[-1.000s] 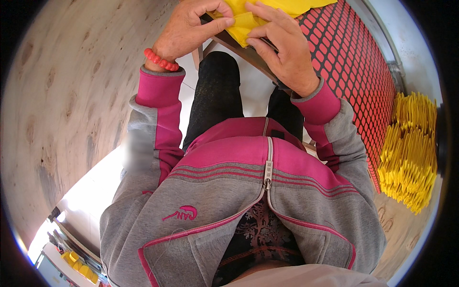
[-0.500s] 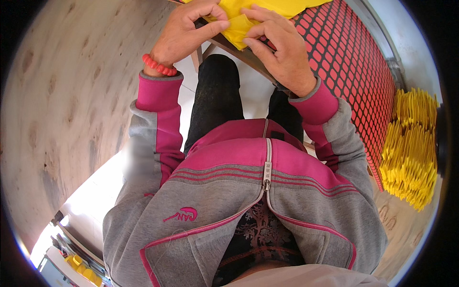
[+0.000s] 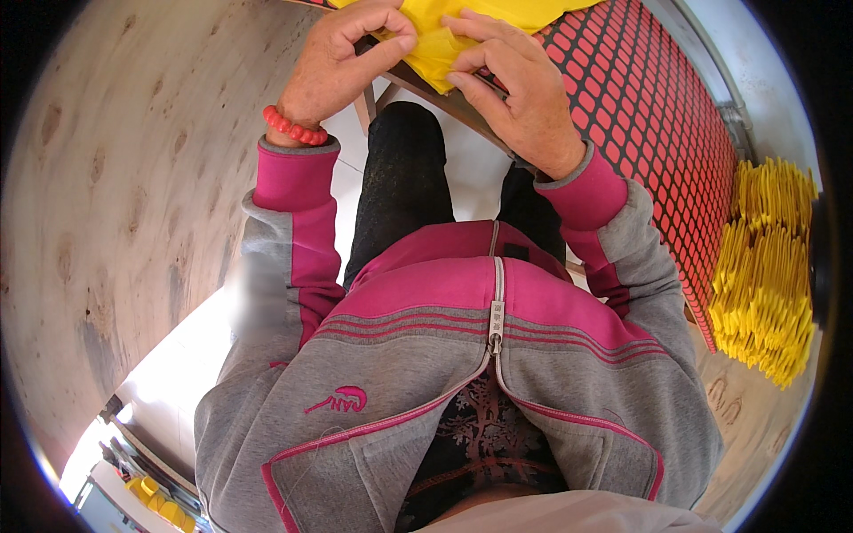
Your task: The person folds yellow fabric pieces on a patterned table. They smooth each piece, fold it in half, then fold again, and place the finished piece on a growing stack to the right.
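A thin yellow cloth [image 3: 506, 12] lies over the near edge of a surface patterned in red and black, one corner hanging down between my hands. My left hand [image 3: 334, 55], with a red bead bracelet at its wrist, grips the cloth's left side with thumb and forefinger close together. On the other side my right hand [image 3: 526, 89] has its bent fingers and thumb pinching the cloth near the hanging corner. The upper fingers of the left hand run partly out of the picture, as does the far part of the cloth.
The red and black covering [image 3: 622, 98] stretches away to the right. Beside it stand stacks of folded yellow pieces [image 3: 766, 284]. A wooden board [image 3: 133, 195] fills the left side. Yellow objects [image 3: 160, 505] show at the lower left. My legs are under the work surface.
Both hands have stayed almost in place. The small raised fold of cloth between them has flattened, and my fingers have shifted slightly on it.
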